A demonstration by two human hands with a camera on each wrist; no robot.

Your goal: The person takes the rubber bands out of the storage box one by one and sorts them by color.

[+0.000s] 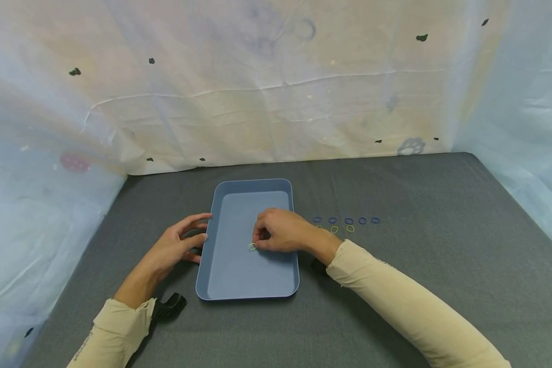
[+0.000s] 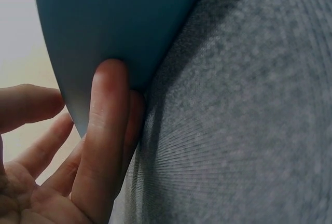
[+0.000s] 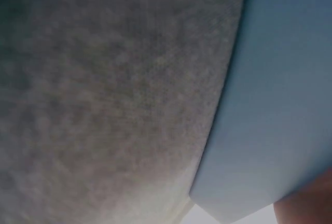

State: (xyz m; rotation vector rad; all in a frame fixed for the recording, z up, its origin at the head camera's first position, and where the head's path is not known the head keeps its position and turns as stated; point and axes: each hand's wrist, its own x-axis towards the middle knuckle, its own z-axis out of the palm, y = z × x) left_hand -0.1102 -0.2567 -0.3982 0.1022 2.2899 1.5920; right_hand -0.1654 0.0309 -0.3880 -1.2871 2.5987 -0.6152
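A blue-grey rectangular tray (image 1: 234, 276) lies on the grey cloth. Over its inside, my right hand (image 1: 280, 231) pinches a small yellow rubber band (image 1: 252, 247) between thumb and fingers, close to the tray floor. Only an edge of the right hand (image 3: 306, 203) shows in the right wrist view, beside the tray's outer wall (image 3: 270, 89). My left hand (image 1: 172, 248) touches the tray's left side with loosely spread fingers. In the left wrist view, fingertips of that left hand (image 2: 104, 141) rest against the tray wall (image 2: 114, 16).
Right of the tray, a row of several blue rubber bands (image 1: 349, 221) lies on the cloth (image 1: 423, 266). Yellow rubber bands (image 1: 334, 230) form a nearer row, one partly hidden by the right wrist. Pale sheeting (image 1: 267, 112) rises behind the table and along both sides.
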